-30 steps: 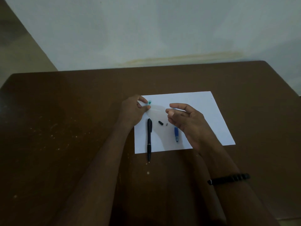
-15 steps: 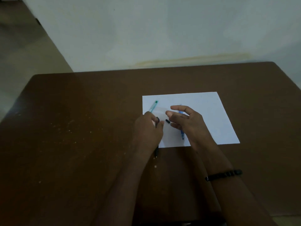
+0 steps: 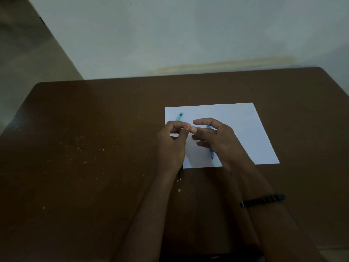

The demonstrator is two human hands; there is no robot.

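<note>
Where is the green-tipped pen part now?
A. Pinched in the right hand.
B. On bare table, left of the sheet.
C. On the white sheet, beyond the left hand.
C: the green-tipped pen part lies on the white sheet, just past the left hand.

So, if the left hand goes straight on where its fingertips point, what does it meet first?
The right hand, at its thumb tip; they look nearly touching, though depth is unclear.

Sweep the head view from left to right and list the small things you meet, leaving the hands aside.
Teal pen piece → blue pen → black bracelet
</note>
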